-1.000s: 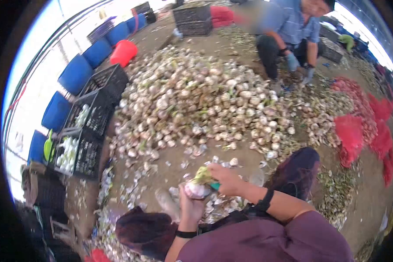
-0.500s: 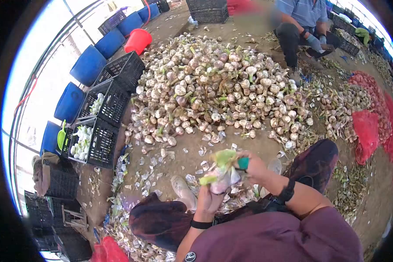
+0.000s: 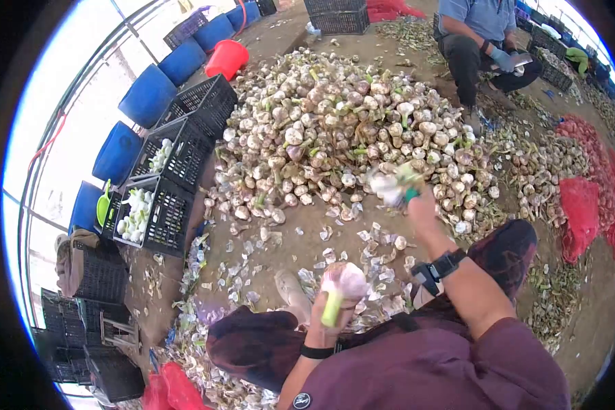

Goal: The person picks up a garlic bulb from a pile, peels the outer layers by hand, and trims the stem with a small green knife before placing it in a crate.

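My left hand (image 3: 328,318) is closed around a pale pink-white garlic bulb (image 3: 347,279) with a short green stalk (image 3: 331,309) pointing back toward me. Farther forward and to the right, my right hand (image 3: 424,213) is closed on a small green-handled tool (image 3: 411,195), whose working end I cannot make out. Whitish and light green garlic trimmings (image 3: 393,186) blur at the fingertips of that hand, over the near edge of a big heap of garlic bulbs (image 3: 328,130). The two hands are apart.
Black crates (image 3: 171,215) at the left hold cleaned white garlic (image 3: 135,215). Blue barrels (image 3: 143,96) and a red bucket (image 3: 227,59) stand behind. Peeled skins litter the ground around my feet. Another person (image 3: 482,41) sits at the back right; red mesh bags (image 3: 579,215) lie right.
My hands have separated. The right hand moved forward and right with the green-handled tool and trimmings, while the left keeps the garlic bulb low. The view has shifted slightly.
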A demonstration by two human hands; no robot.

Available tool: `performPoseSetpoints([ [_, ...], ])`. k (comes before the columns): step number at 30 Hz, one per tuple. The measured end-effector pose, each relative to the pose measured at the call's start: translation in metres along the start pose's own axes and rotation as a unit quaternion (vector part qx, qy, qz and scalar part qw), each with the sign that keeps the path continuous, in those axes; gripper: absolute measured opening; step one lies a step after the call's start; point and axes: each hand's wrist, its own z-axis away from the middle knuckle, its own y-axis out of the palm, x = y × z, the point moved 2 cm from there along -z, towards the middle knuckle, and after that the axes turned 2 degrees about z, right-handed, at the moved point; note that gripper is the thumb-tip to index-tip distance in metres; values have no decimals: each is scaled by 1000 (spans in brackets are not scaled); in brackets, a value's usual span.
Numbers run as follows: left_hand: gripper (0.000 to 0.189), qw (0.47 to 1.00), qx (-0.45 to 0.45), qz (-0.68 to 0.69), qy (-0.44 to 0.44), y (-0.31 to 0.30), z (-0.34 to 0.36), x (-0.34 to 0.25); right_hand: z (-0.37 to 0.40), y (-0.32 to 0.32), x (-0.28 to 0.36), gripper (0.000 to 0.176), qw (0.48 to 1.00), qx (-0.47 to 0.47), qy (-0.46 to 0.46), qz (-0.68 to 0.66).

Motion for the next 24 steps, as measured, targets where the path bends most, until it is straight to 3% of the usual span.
performPoseSetpoints([
  [1, 53, 999, -33, -19, 14, -1, -3, -3, 6, 4, 3, 31, 952, 124, -47, 277],
  [2, 47, 996, -73, -34, 28, -5, -1, -4, 18, 9, 0, 34, 811, 239, -87, 527],
  [3, 43, 991, -116, -50, 41, -8, 2, -5, 40, 17, -4, 35, 737, 317, -80, 591],
  [4, 44, 991, -102, -3, 84, -7, -5, -6, 60, 25, -6, 37, 652, 388, -74, 648],
  [7, 41, 983, -151, 22, 102, -2, -11, -7, 74, 41, 8, 39, 868, 293, -123, 381],
  [8, 40, 984, -153, -2, 92, 3, -8, -8, 80, 48, 13, 39, 871, 284, -173, 360],
  [10, 38, 983, -162, -42, 75, 0, -7, -7, 91, 60, 23, 41, 872, 257, -274, 314],
  [11, 37, 982, -167, -56, 70, -12, -8, -5, 93, 62, 20, 40, 843, 226, -354, 337],
  [12, 36, 981, -172, -69, 65, -13, -10, -6, 92, 62, 21, 37, 832, 225, -377, 339],
  [13, 33, 990, -109, -68, 62, -11, -11, -8, 91, 61, 22, 34, 821, 225, -399, 340],
  [17, 40, 985, -127, -67, 96, 2, -10, -8, 93, 59, 30, 21, 734, 220, -502, 402],
  [20, 42, 988, -100, -101, 60, -8, -9, -7, 93, 53, 35, 23, 689, 231, -519, 450],
  [23, 43, 983, -100, -150, 13, 3, -4, -2, 84, 49, 37, 23, 683, 236, -503, 475],
  [24, 43, 985, -118, -127, -1, 4, -1, -1, 76, 46, 35, 24, 703, 219, -488, 469],
])
